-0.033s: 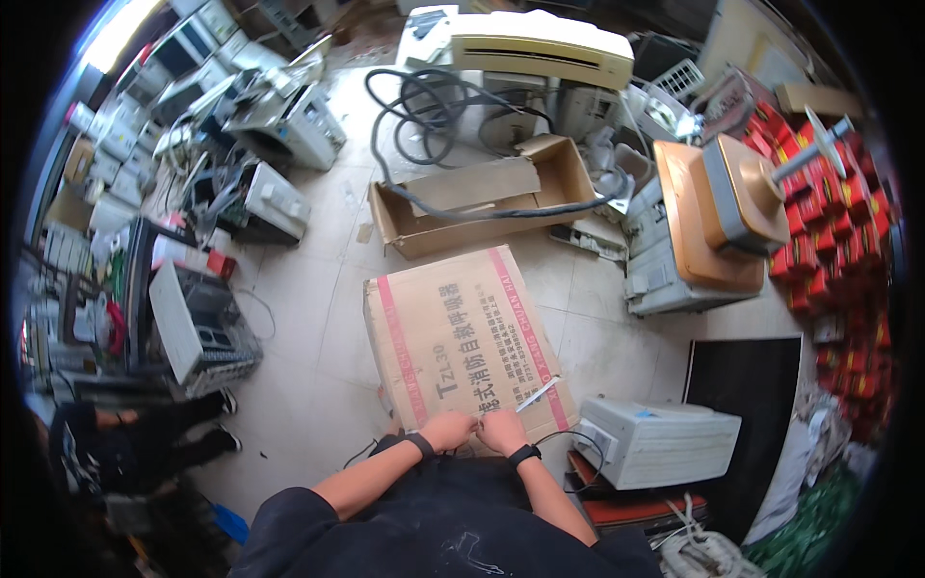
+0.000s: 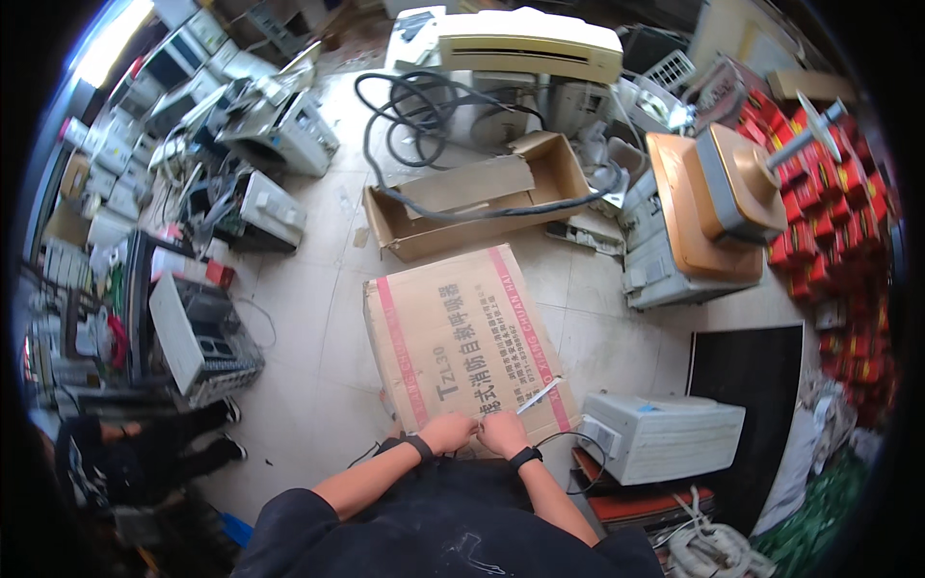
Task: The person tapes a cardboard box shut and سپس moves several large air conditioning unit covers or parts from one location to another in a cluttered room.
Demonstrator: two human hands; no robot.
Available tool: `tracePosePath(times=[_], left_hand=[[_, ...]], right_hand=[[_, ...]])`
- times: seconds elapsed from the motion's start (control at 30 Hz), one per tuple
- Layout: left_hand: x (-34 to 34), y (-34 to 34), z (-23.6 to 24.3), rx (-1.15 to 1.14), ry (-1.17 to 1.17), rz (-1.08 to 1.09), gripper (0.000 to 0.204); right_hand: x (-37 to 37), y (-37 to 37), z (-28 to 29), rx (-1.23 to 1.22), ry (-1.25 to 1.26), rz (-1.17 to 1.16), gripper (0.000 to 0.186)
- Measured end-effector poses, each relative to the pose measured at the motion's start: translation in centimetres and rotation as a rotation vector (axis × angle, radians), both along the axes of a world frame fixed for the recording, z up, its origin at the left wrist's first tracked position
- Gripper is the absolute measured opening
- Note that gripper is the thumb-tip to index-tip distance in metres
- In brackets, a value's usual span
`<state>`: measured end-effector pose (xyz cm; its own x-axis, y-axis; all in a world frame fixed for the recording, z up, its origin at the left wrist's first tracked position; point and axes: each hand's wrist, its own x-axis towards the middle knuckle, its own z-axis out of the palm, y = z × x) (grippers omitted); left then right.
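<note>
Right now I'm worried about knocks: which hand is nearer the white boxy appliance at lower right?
Right. The right hand is left of the white appliance, apart from it; the left hand is farther left, beyond the right hand.

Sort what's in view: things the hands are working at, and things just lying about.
At hand:
printed box, left hand and right hand at its near edge
pale strip by the right hand; whether held is unclear

Lying about:
open box
black cable
red boxes
white case

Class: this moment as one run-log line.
left hand: over printed carton; right hand: beside left; open cardboard box: beyond carton, dark hose across it
</note>
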<state>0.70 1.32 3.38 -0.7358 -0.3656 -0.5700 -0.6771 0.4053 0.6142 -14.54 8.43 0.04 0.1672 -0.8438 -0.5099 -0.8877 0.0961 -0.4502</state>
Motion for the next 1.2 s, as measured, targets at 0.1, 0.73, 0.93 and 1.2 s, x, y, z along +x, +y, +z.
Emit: tracePosePath(times=[0.1, 0.73, 0.93, 1.2], left_hand=[[-0.8, 0.5, 0.1, 0.021, 0.018, -0.094, 0.023], [-3.3, -0.1, 4.1, -0.159, 0.256, -0.620, 0.016], [-3.1, 0.0, 6.2, -0.223, 0.300, -0.766, 0.013], [-6.8, -0.8, 9.0, -0.137, 0.236, -0.787, 0.016]], right_hand=[[0.0, 2.0, 0.4, -0.014, 0.031, -0.093, 0.024], [3.9, 7.9, 5.8, -0.183, 0.077, -0.736, 0.017], [6.4, 9.2, 7.4, -0.268, 0.124, -0.843, 0.017], [4.0, 9.5, 10.2, -0.241, 0.047, -0.888, 0.017]])
